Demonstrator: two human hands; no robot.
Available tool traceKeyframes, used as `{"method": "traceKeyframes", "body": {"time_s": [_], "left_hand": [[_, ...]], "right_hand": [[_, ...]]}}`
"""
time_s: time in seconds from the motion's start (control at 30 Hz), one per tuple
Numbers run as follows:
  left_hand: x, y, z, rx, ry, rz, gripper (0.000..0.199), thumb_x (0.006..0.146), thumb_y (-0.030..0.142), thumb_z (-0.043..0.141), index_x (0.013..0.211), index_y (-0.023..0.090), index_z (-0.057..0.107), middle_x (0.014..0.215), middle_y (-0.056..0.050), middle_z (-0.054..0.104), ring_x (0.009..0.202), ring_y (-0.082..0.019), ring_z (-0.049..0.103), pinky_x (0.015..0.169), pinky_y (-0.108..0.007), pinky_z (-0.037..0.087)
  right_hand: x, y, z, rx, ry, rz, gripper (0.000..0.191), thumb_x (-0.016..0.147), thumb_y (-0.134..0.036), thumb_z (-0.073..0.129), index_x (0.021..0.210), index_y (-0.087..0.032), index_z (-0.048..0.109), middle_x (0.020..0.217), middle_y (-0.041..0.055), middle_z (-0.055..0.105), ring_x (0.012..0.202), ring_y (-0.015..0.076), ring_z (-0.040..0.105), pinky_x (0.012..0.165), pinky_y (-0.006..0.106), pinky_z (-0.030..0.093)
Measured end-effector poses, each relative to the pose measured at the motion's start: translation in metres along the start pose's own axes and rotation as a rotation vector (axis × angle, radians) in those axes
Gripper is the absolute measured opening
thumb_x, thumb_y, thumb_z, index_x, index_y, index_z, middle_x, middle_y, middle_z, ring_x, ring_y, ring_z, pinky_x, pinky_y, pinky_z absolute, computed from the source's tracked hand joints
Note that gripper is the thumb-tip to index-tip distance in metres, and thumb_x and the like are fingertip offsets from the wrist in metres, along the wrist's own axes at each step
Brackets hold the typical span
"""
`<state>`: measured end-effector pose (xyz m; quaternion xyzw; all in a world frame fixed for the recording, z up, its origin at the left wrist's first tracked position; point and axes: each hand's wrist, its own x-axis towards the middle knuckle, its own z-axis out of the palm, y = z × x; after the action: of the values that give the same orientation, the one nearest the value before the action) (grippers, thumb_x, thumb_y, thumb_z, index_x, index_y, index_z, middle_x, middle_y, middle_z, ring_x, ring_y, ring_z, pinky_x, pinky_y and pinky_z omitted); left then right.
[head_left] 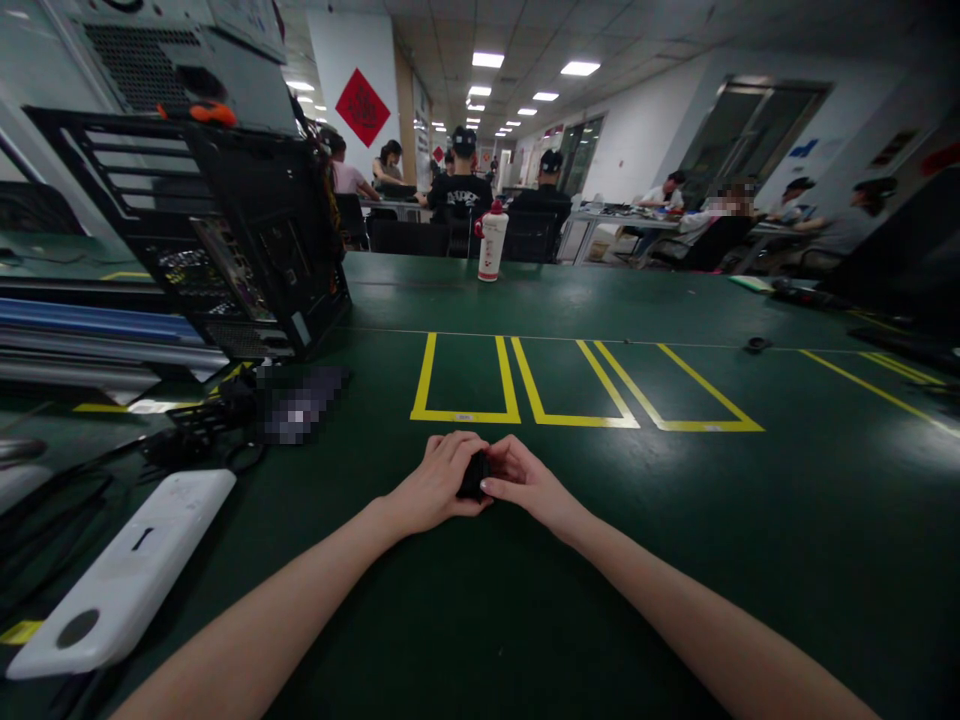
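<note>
A small black object [474, 476], mostly covered by fingers and of a kind I cannot make out, is between my two hands, low over the green table [525, 610]. My left hand [439, 484] curls around its left side, with the fingers over the top and the thumb below. From the right, my right hand [531, 486] pinches at its edge with thumb and fingers. Just beyond the hands, yellow tape outlines [465, 416] mark the tabletop.
An open black computer case [262, 230] stands at the left, near dark cables [202, 425] and a white elongated device [127, 575]. A white bottle with a red lid [492, 245] stands farther back. A small black round item [757, 344] lies right. Several people sit at tables beyond.
</note>
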<state>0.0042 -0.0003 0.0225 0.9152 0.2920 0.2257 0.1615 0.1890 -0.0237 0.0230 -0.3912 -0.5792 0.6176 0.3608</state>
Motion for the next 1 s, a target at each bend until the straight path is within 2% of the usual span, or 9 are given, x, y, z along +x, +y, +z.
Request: {"method": "traceKeyframes", "body": {"time_s": [0.13,0.33,0.5,0.63,0.8,1.0], "left_hand": [[0.0,0.002,-0.003,0.0,-0.015,0.001,0.052,0.075,0.03,0.059,0.117,0.019,0.031,0.12,-0.011,0.042,0.112,-0.025,0.041,0.092,-0.043,0.032],[0.001,-0.002,0.004,0.026,0.039,-0.003,0.057,0.072,0.031,0.063,0.117,0.02,0.03,0.117,-0.011,0.045,0.111,-0.026,0.042,0.091,-0.044,0.032],[0.001,0.001,0.0,0.003,-0.012,-0.006,0.053,0.076,0.032,0.058,0.119,0.019,0.029,0.12,-0.011,0.042,0.113,-0.025,0.041,0.093,-0.042,0.031],[0.0,0.0,0.001,0.0,0.001,-0.004,0.054,0.075,0.031,0.059,0.118,0.02,0.03,0.119,-0.01,0.043,0.112,-0.024,0.041,0.093,-0.042,0.031],[-0.001,-0.004,0.007,0.007,0.017,-0.012,0.056,0.072,0.029,0.063,0.117,0.02,0.031,0.119,-0.01,0.042,0.111,-0.024,0.041,0.092,-0.041,0.031],[0.0,0.001,0.001,0.003,0.006,-0.005,0.053,0.075,0.033,0.06,0.117,0.021,0.031,0.119,-0.009,0.043,0.111,-0.025,0.042,0.092,-0.042,0.032]], "right_hand": [[-0.001,0.001,0.001,0.037,-0.01,-0.016,0.032,0.069,-0.019,0.067,0.092,-0.022,0.045,0.103,0.0005,0.052,0.101,0.0176,0.053,0.09,0.038,0.042],[0.001,0.006,0.003,0.016,0.08,-0.041,0.02,0.076,-0.03,0.059,0.09,-0.022,0.049,0.096,0.0006,0.054,0.096,0.0176,0.054,0.085,0.037,0.044],[0.003,0.009,0.003,-0.039,0.113,0.011,0.026,0.076,-0.029,0.06,0.098,-0.022,0.049,0.102,0.002,0.054,0.099,0.0184,0.053,0.088,0.039,0.042],[0.001,0.005,0.0,-0.033,0.048,0.014,0.023,0.076,-0.027,0.059,0.096,-0.021,0.049,0.102,0.002,0.053,0.099,0.0184,0.053,0.088,0.039,0.043],[-0.002,0.0,0.0,0.026,-0.003,-0.008,0.032,0.069,-0.022,0.067,0.092,-0.021,0.046,0.103,0.0003,0.053,0.1,0.0179,0.053,0.09,0.038,0.042],[-0.002,-0.003,0.004,-0.033,0.081,0.016,0.017,0.078,-0.031,0.056,0.091,-0.022,0.049,0.098,0.001,0.054,0.096,0.0184,0.053,0.086,0.039,0.044]]}}
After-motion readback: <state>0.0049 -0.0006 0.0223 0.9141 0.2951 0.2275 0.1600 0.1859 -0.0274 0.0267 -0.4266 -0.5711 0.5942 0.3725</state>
